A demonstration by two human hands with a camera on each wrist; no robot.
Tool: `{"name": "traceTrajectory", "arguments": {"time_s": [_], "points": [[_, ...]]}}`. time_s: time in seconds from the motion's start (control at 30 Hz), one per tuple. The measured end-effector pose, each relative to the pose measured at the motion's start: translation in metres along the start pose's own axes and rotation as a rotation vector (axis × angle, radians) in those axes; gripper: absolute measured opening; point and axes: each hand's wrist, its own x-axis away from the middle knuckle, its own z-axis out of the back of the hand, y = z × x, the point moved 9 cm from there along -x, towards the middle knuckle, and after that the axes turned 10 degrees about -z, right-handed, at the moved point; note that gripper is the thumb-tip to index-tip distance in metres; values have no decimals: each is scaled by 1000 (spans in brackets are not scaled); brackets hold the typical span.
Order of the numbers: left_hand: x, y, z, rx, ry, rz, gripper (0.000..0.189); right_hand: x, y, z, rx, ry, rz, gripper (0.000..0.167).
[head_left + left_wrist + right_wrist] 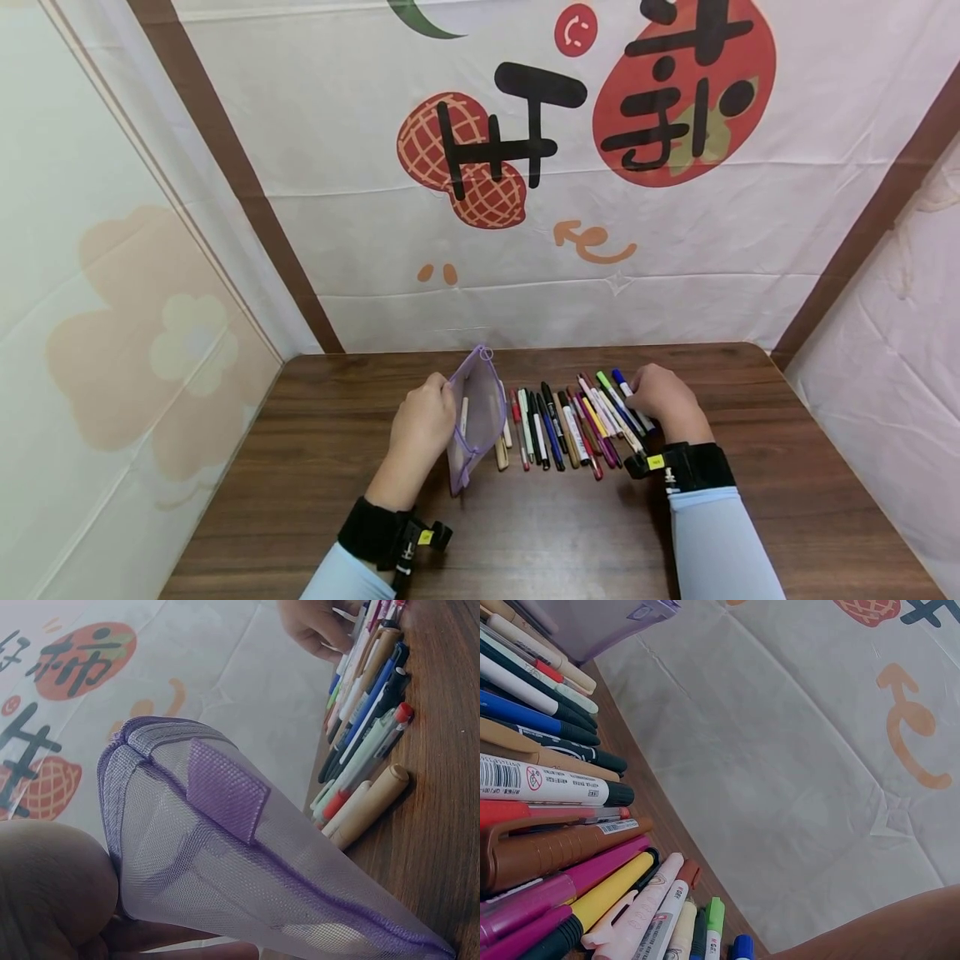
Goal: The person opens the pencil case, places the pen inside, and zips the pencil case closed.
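With the left hand (422,421) clamped on the mesh pouch (487,406) at the pen row's (551,433) nine o'clock, the right hand (666,402), grip unclear, should ease the three-o'clock blue-capped marker (622,383) without rolling neighbours.

The brown table (555,542) bears a row of pens (575,433) near its far edge, a purple pouch (483,408) beside them
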Motion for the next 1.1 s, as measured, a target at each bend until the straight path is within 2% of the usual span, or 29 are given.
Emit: {"name": "traceTrajectory", "arguments": {"time_s": [0.23, 0.5, 0.53, 0.63, 0.73, 0.77, 0.8, 0.97, 1.1], "points": [[1, 1, 0, -2, 1, -1, 39, 4, -3, 8, 11, 47, 2, 29], [-2, -5, -4, 33, 1, -7, 41, 17, -13, 33, -192, 152, 1, 37], [-6, -13, -11, 41, 28, -41, 46, 19, -15, 36, -213, 164, 8, 37], [-8, -14, -12, 39, 37, -53, 47, 24, -24, 43, -297, 186, 43, 37], [-7, -12, -11, 33, 38, -40, 43, 27, -33, 45, -394, 172, 72, 35], [-4, -4, -4, 28, 14, -7, 38, 28, -36, 45, -427, 167, 80, 34], [-3, -2, -3, 23, 10, 0, 35, 29, -38, 45, -460, 157, 86, 34], [0, 6, 0, -7, 12, -4, 33, 35, -49, 43, -594, 120, 95, 31], [0, 5, 0, -11, 12, -4, 34, 38, -57, 39, -668, 85, 83, 32]]}}
